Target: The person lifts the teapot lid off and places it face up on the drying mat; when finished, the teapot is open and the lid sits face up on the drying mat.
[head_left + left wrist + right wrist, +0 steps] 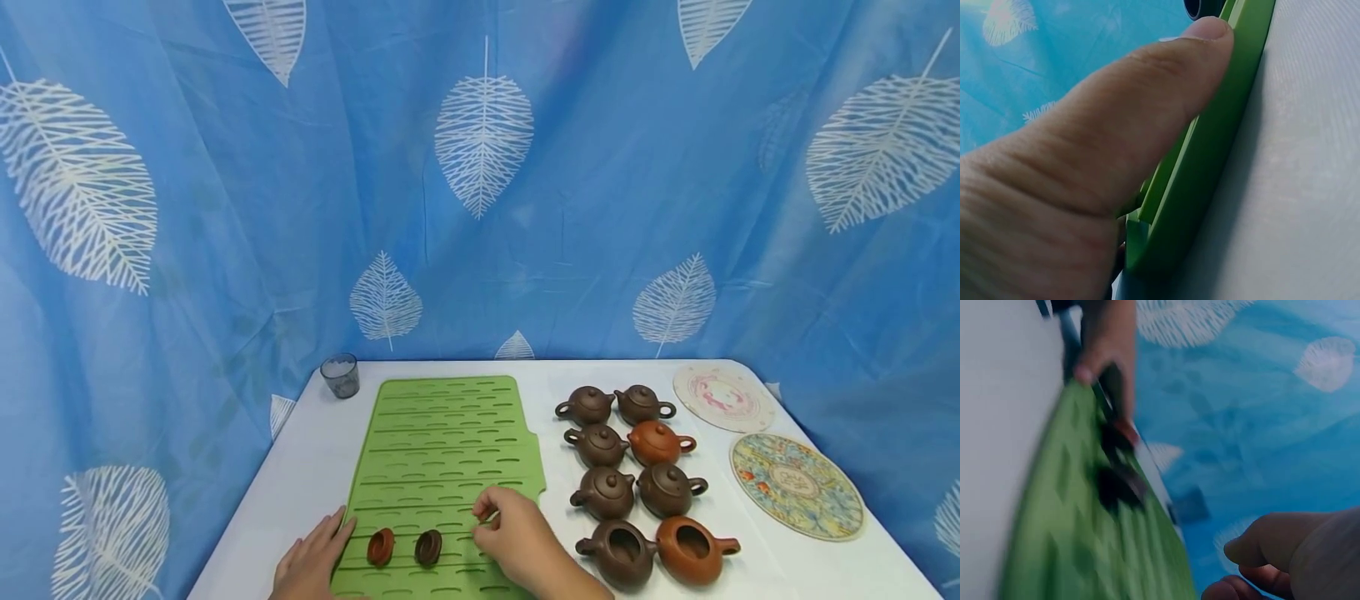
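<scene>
My left hand rests at the left edge of a green slotted mat; in the left wrist view its thumb lies along the raised green rim. On the mat beside it sit a red-brown lid and a dark brown lid, apart from each other. Right of the lids, my right hand is over the mat, its fingers loosely bent with a gap to the thumb and nothing visible between them. The right wrist view shows that hand in front of the blurred mat.
Several teapots stand in two columns right of the mat. The nearest two, one dark and one red-brown, have uncovered mouths. Two round decorated plates lie at the far right. A small grey glass stands at the back left.
</scene>
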Demonstrator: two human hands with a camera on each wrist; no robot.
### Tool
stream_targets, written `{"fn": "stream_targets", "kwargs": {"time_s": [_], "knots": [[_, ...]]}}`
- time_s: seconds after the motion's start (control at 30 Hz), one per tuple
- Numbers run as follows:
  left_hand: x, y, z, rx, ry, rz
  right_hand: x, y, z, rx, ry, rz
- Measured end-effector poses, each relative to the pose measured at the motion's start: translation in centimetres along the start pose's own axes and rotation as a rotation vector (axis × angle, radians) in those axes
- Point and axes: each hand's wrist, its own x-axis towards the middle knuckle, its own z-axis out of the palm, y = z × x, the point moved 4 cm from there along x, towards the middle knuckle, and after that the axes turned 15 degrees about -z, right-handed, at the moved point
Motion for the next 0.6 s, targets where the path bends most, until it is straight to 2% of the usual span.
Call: {"fn": "stream_targets", "kwargs": {"time_s": [0.17, 0.33, 0.43, 0.6], "knots": [[-0.2, 0.4, -0.2, 0.006, 0.025, 0.016, -0.4, 0.1, -5.1, -0.226, 0.103, -0.004], [-0.3, 0.3, -0.4, 0.011, 0.040, 0.017, -1.2, 1.3, -10.4, -0.446, 0.195, 0.078], [-0.2, 0.1, -0.3, 0.012, 0.031, 0.012, -2.0, 2.4, -13.4, -0.529, 0.188, 0.127], [0.0, -0.1, 0.1, 0.012, 0.032, 0.006, -3.3, 4.3, -17.2, -0.624, 0.113, 0.169]]}}
